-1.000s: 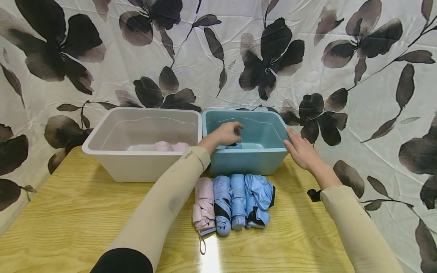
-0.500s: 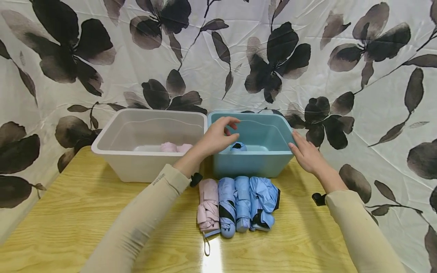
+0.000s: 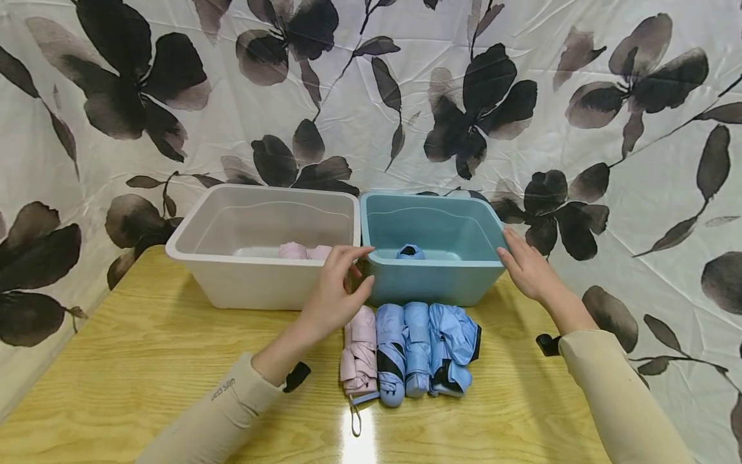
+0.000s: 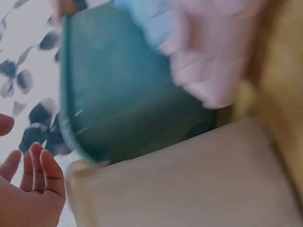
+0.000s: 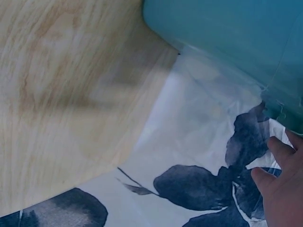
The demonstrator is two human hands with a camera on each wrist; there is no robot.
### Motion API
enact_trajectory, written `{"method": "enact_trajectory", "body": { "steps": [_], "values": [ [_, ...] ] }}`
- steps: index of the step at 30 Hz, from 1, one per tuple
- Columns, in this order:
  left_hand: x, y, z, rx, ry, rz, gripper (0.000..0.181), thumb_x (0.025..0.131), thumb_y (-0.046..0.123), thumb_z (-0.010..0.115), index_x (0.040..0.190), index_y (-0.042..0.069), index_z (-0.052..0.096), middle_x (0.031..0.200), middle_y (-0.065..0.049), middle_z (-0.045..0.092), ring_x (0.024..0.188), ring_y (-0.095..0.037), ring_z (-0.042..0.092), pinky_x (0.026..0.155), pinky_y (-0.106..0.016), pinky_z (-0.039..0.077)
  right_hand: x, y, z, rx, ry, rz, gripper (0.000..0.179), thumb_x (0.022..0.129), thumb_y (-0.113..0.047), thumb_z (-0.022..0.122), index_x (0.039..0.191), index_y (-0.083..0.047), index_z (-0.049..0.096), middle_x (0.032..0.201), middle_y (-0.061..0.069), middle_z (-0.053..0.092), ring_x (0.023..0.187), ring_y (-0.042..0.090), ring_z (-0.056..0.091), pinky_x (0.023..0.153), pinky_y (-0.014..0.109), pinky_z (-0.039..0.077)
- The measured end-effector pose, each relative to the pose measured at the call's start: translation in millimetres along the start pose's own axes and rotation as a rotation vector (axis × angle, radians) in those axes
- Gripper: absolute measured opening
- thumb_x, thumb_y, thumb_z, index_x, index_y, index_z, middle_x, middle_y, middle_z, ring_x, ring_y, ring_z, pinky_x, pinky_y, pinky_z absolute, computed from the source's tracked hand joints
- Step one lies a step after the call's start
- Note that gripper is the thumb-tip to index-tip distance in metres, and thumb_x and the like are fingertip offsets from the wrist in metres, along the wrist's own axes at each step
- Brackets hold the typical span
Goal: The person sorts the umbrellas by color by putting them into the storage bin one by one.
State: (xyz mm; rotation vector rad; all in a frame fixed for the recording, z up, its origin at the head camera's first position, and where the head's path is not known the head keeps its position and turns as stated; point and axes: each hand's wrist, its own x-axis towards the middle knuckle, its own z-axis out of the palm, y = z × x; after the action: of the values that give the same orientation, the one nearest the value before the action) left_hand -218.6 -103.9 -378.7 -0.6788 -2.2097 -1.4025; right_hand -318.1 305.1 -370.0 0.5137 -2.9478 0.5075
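My left hand (image 3: 336, 291) hangs in front of the two bins, above the top of a folded pink umbrella (image 3: 359, 354), fingers loosely bent around nothing. Beside that umbrella lie a blue umbrella with a black band (image 3: 391, 361), a plain blue umbrella (image 3: 417, 348) and a looser blue umbrella (image 3: 453, 341). My right hand (image 3: 530, 267) rests its fingers on the right rim of the teal bin (image 3: 435, 280). Inside this bin a rolled blue umbrella (image 3: 410, 252) shows its end. Two pink rolled bundles (image 3: 293, 251) lie in the white bin (image 3: 255, 283), partly hidden by its front wall.
Both bins stand side by side at the back of the wooden table (image 3: 261, 412), against a floral cloth (image 3: 382, 96). The umbrellas lie in a row in front of the teal bin. A black strap piece (image 3: 547, 345) sits at the right wrist.
My left hand has withdrawn from over the teal bin, moving left and toward me. The blue umbrella stays inside. My right hand keeps to the bin's rim. The head view has shifted slightly.
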Motion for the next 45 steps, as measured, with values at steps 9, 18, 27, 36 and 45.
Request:
{"method": "enact_trajectory", "body": {
  "steps": [9,18,27,36,45],
  "values": [
    [-50.2,-21.0,8.9,0.106,-0.14,-0.18,0.056,0.088,0.008,0.076,0.142,0.005,0.06,0.131,-0.013,0.055,0.091,-0.026,0.059,0.067,-0.028,0.05,-2.8,1.0,0.1,-0.004,0.004,-0.001,0.069,0.115,-0.043,0.025,0.164,0.004,0.014,0.17,0.026,0.014,0.155,0.049,0.016,0.12,0.073,0.013],
    [-71.1,-35.3,14.3,0.263,-0.331,-0.382,0.076,0.089,0.036,0.077,0.153,0.007,0.05,0.153,-0.015,0.045,0.131,-0.037,0.056,0.101,-0.057,0.052,-0.4,1.6,-0.9,-0.003,0.004,0.0,0.069,0.114,-0.043,0.025,0.164,0.003,0.014,0.171,0.025,0.013,0.156,0.048,0.015,0.121,0.071,0.013],
    [-67.2,-47.9,29.5,0.225,-0.421,-0.459,0.1,0.085,0.051,0.08,0.163,0.01,0.034,0.164,-0.021,0.027,0.132,-0.047,0.053,0.107,-0.062,0.046,-0.1,1.9,-1.8,0.015,0.002,0.006,0.069,0.114,-0.043,0.025,0.165,0.002,0.013,0.172,0.024,0.012,0.156,0.047,0.014,0.122,0.071,0.012],
    [-62.2,-58.0,39.2,0.12,-0.388,-0.526,0.108,0.074,0.034,0.09,0.163,0.012,0.032,0.158,-0.025,0.026,0.124,-0.045,0.055,0.106,-0.059,0.047,2.5,2.4,-0.4,0.012,0.003,0.005,0.069,0.114,-0.044,0.024,0.165,0.0,0.011,0.172,0.022,0.011,0.157,0.045,0.012,0.122,0.07,0.011],
    [-63.8,-56.4,37.9,0.062,-0.322,-0.567,0.104,0.068,0.017,0.09,0.159,0.01,0.038,0.157,-0.026,0.025,0.125,-0.043,0.053,0.107,-0.055,0.047,2.5,3.0,1.1,0.026,0.007,0.006,0.071,0.114,-0.047,0.024,0.165,0.002,0.012,0.172,0.023,0.012,0.157,0.046,0.013,0.123,0.069,0.011]
  ]
}}
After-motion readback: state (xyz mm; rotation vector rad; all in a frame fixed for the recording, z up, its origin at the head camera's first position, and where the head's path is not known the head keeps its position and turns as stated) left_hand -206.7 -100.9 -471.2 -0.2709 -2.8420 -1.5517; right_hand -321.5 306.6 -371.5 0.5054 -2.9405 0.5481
